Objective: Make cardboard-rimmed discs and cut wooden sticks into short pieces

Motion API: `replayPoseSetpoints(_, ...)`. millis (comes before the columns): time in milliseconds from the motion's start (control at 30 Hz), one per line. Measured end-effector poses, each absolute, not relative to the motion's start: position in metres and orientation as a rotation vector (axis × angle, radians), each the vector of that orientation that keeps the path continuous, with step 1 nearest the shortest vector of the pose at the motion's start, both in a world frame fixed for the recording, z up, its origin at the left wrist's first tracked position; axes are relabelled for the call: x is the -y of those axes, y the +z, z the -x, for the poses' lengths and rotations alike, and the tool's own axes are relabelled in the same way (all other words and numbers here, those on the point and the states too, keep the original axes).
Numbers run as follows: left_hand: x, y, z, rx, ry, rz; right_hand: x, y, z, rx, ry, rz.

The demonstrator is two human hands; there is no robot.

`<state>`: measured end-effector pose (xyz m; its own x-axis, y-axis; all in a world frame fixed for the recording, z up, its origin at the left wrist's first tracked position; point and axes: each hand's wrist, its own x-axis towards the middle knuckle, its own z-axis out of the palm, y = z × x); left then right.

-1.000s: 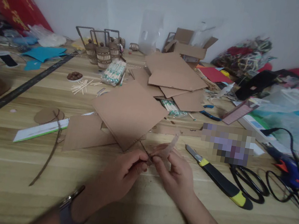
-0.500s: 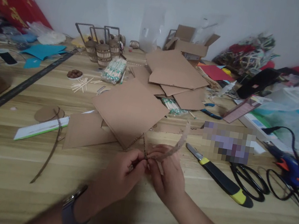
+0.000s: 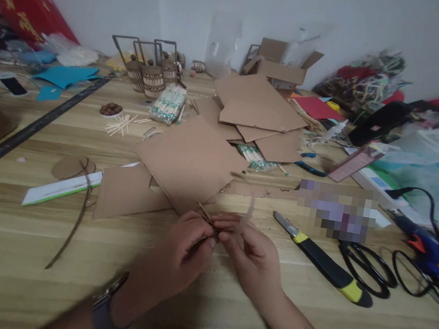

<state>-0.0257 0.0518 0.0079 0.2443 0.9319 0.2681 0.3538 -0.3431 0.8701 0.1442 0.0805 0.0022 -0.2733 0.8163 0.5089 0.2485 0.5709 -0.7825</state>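
Observation:
My left hand (image 3: 189,246) pinches a narrow brown cardboard strip (image 3: 205,211), whose end sticks up past the fingers toward the far left. Closed around the same piece from the other side, my right hand (image 3: 256,258) meets the left fingertips. A thin pale paper strip (image 3: 250,210), smeared by motion, rises from the right fingers. Most of the held piece is hidden between the fingers. Just beyond the hands lies a square cardboard sheet (image 3: 192,160). A yellow-and-black utility knife (image 3: 324,263) rests to the right of my right hand.
Black-handled scissors (image 3: 368,271) and a blue glue gun (image 3: 427,247) with its cable lie at right. A curved twig (image 3: 78,219) and a cardboard disc (image 3: 70,166) are at left. Farther back stand small lantern-like baskets (image 3: 151,80), bagged sticks (image 3: 168,102) and stacked cardboard (image 3: 263,104).
The cardboard strip's free end has swung leftward and lower. The pale paper strip now stands shorter and nearer the right fingers. Both hands stay together, the right wrist shifted slightly right.

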Motion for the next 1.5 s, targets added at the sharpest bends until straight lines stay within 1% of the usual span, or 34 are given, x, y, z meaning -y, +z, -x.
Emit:
replayPoseSetpoints(100, -0.052, 0.007, 0.026, -1.234, 1.083, -1.805, -0.079, 0.003, -0.144, 1.823, 0.648, 0.884)
replayPoseSetpoints(267, -0.053, 0.003, 0.025, -1.37, 1.001, -1.684, -0.077, 0.0, -0.145, 1.935, 0.319, 0.847)
replayPoseSetpoints(467, -0.051, 0.008, 0.022, -1.328, 0.972, -1.63, -0.074, -0.004, -0.146, 1.962, 0.088, 0.842)
replayPoseSetpoints(633, -0.05, 0.012, 0.022, -1.287, 0.959, -1.582, -0.075, -0.003, -0.145, 1.939, 0.16, 0.881)
replayPoseSetpoints(833, -0.052, 0.01, 0.023, -1.257, 0.915, -1.537, -0.078, 0.002, -0.146, 1.763, 0.492, 0.97)
replayPoseSetpoints(900, -0.053, 0.009, 0.022, -1.23, 0.911, -1.463, -0.077, 0.003, -0.146, 1.786, 0.453, 0.947)
replayPoseSetpoints(1033, -0.054, 0.006, 0.022, -1.184, 0.931, -1.402, -0.075, 0.001, -0.145, 1.942, 0.241, 0.831)
replayPoseSetpoints(1200, -0.053, 0.006, 0.023, -1.207, 0.912, -1.448, -0.076, -0.004, -0.144, 2.004, 0.077, 0.866)
replayPoseSetpoints(1367, -0.052, 0.005, 0.022, -1.212, 0.896, -1.495, -0.075, -0.004, -0.145, 1.974, 0.104, 0.893)
replayPoseSetpoints(1500, -0.052, 0.002, 0.022, -1.16, 0.882, -1.458, -0.075, 0.0, -0.145, 1.893, 0.222, 0.926)
